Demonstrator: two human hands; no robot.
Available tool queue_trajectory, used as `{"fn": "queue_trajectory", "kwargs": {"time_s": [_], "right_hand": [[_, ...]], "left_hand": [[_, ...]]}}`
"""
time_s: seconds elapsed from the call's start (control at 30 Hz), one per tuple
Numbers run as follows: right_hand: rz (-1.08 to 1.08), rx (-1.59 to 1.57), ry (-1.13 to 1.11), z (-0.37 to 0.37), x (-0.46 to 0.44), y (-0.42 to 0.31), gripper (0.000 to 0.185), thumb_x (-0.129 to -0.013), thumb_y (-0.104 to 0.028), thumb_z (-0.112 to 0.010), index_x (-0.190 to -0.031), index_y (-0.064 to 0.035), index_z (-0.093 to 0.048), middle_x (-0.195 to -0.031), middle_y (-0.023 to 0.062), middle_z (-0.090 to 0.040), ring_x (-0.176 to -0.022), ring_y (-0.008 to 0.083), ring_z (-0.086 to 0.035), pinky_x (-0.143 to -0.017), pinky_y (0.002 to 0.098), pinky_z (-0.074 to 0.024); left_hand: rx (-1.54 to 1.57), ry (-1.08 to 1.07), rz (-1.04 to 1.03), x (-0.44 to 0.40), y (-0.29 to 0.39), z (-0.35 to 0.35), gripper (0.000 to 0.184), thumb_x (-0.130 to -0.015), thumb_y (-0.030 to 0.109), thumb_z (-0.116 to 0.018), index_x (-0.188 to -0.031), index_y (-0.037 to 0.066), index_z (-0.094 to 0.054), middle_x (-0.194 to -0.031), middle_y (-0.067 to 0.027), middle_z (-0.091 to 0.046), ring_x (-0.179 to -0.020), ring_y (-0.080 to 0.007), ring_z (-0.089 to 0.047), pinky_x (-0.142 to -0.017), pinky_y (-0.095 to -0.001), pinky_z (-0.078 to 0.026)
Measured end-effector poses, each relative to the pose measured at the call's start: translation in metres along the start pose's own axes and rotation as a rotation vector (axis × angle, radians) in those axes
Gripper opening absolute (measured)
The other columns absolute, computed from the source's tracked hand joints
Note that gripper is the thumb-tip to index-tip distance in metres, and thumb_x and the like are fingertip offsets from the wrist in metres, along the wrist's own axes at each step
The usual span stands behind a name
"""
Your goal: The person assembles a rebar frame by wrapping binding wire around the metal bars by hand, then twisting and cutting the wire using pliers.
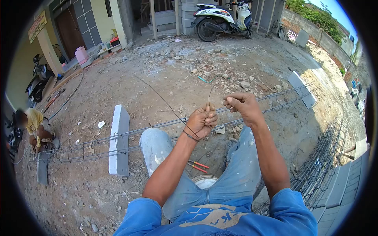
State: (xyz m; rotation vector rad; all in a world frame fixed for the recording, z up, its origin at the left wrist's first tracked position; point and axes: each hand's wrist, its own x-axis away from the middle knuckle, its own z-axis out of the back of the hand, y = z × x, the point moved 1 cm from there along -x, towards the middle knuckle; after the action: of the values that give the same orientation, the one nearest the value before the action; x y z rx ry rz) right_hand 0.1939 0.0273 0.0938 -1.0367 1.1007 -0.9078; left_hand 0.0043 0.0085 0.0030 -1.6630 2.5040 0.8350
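my left hand (pixel 203 120) is closed on a thin wire (pixel 210 94), pinched between thumb and curled fingers; the wire leaves the top of my grip and rises toward twelve o'clock, its upper end bending slightly toward one; a long dark wire (pixel 162 97) reaches the same hand from ten o'clock, crossing by the heel of my palm, though i cannot tell whether the two are one piece.

my right hand (pixel 246 108) is raised between two and three o'clock from the left, just beside the thin wire; its thumb and fingers are drawn together, and i cannot tell whether anything sits between them.

beyond and below my hands a rebar cage (pixel 157 126) runs from eight o'clock to two, lying across a near block (pixel 119 141) past eight and a far block (pixel 302 89) past two; red-handled pliers (pixel 199 167) lie on the ground at six, between my legs; at nine, well apart, a co-worker (pixel 35 120) crouches by the cage's end.
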Motion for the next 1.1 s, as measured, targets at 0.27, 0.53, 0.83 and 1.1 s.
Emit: {"fn": "queue_trajectory", "kwargs": {"time_s": [0.27, 0.53, 0.83, 1.1], "right_hand": [[0.146, 0.322, -0.244, -0.081, -0.006, 0.047, 0.013, -0.087, -0.011, -0.074, -0.09, 0.0014, -0.075, -0.072, 0.0113, -0.07, -0.06, 0.0142, -0.063, -0.056, 0.0328, -0.0483], [0.585, 0.808, -0.229, -0.07, -0.007, 0.076, 0.013, -0.082, -0.005, -0.071, -0.093, -0.0001, -0.075, -0.077, 0.0208, -0.068, -0.073, 0.0381, -0.068, -0.064, 0.0418, -0.0534], [0.341, 0.326, -0.152, -0.098, 0.08, 0.022, 0.033, -0.082, 0.001, -0.075, -0.114, 0.0028, -0.068, -0.102, 0.0141, -0.065, -0.076, 0.0203, -0.065, -0.065, 0.0322, -0.0525], [0.029, 0.283, -0.08, -0.052, 0.017, 0.024, 0.015, -0.085, 0.003, -0.069, -0.099, 0.0016, -0.068, -0.088, 0.0158, -0.072, -0.084, 0.0244, -0.072, -0.074, 0.0364, -0.0553]], "left_hand": [[-0.235, 0.34, 0.113, 0.045, 0.002, 0.015, 0.022, -0.11, 0.017, -0.044, -0.104, 0.004, -0.061, -0.085, -0.0029, -0.06, -0.063, -0.0075, -0.052, -0.057, -0.0203, -0.044], [-0.51, 0.635, 0.148, 0.046, -0.024, 0.023, 0.022, -0.105, 0.004, -0.044, -0.114, -0.005, -0.061, -0.097, -0.0131, -0.073, -0.075, -0.0125, -0.069, -0.062, -0.0201, -0.056], [-0.281, 0.823, -0.206, 0.027, -0.003, 0.033, 0.018, -0.106, 0.005, -0.043, -0.117, -0.008, -0.05, -0.109, -0.024, -0.068, -0.092, -0.0294, -0.073, -0.076, -0.0335, -0.064], [-0.298, 0.603, -0.071, 0.024, -0.009, 0.004, 0.019, -0.103, 0.003, -0.045, -0.115, -0.008, -0.056, -0.111, -0.02, -0.068, -0.098, -0.0284, -0.073, -0.088, -0.035, -0.063]]}}
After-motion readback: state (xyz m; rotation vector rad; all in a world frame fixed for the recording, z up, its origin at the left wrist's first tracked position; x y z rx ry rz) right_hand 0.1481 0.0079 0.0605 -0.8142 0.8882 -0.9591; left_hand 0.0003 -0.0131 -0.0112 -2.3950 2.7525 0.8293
